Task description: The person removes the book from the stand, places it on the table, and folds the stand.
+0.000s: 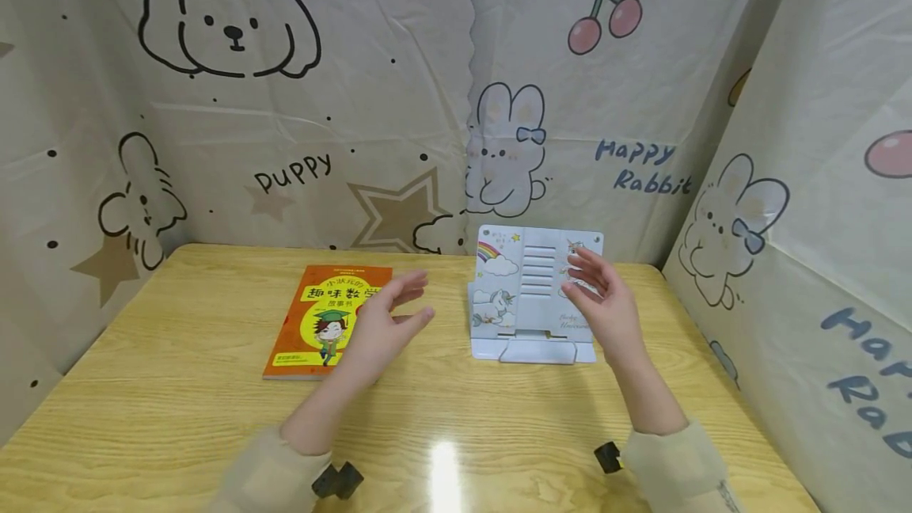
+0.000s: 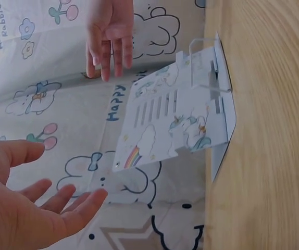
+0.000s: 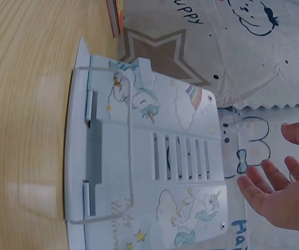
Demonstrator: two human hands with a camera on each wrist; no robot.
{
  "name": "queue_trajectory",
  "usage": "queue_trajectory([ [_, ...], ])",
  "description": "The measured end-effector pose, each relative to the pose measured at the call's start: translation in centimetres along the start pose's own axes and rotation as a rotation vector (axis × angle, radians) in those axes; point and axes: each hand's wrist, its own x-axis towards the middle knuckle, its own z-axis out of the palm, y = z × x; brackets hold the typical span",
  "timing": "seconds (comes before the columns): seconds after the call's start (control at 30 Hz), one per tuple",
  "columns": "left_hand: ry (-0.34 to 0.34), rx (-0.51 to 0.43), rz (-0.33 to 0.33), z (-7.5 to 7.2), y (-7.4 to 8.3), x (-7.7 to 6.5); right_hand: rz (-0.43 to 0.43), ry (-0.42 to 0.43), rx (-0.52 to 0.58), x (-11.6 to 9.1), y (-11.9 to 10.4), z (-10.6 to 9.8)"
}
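A white metal book stand (image 1: 536, 291) with unicorn and rainbow prints stands upright on the table, its back panel tilted and slots down its middle. A wire page holder (image 3: 129, 151) runs across its lower front. My right hand (image 1: 604, 303) hovers in front of the stand's right side, fingers relaxed and holding nothing. To the left, an orange book (image 1: 295, 339) with a cartoon child on its cover lies flat. My left hand (image 1: 385, 331) is raised over the book's right side, hiding part of it, with loosely spread fingers and an empty palm.
The wooden table (image 1: 456, 402) reaches back to a printed cloth (image 1: 399, 101) hanging behind it and along both sides. Small black devices (image 1: 338, 481) sit at both wrists, by the sleeve cuffs. Light reflects off the table near the front.
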Motion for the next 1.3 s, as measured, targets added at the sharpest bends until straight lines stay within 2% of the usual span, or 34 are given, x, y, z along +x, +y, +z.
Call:
queue_trajectory([
  [0.27,0.012,-0.043,-0.008,2.3,-0.8,0.4,0.052,0.059,-0.076,0.0,1.8,-1.2],
  [0.77,0.000,-0.127,-0.001,6.1,-2.0,1.5,0.156,0.083,-0.127,0.5,4.5,-2.6],
  [1.07,-0.009,-0.077,-0.044,7.5,-3.2,3.3,0.195,0.071,-0.151,0.8,5.5,-2.9],
  [1.3,-0.013,-0.086,-0.096,8.0,-4.0,4.6,0.216,0.068,-0.169,1.3,6.2,-3.0],
])
